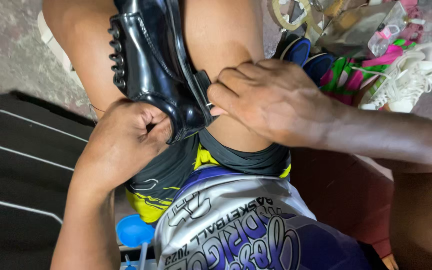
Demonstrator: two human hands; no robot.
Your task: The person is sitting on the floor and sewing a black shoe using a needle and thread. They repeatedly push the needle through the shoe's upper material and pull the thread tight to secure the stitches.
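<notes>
A glossy black lace-up shoe (151, 60) lies between my bare thighs, heel end toward me, sole turned to the right. My left hand (126, 140) is curled into a fist against the heel end, gripping it from below. My right hand (271, 100) presses against the sole edge, fingertips pinched together at the heel; whatever small thing they pinch is hidden. Both forearms cross my lap over dark shorts with yellow trim and a white and purple jersey.
A black mat with white stripes (16, 165) lies at left on the concrete floor. White sneakers (401, 82), a blue-toed shoe (298, 50) and bright cloth lie at upper right. A blue funnel-shaped object (133, 232) sits near my left elbow.
</notes>
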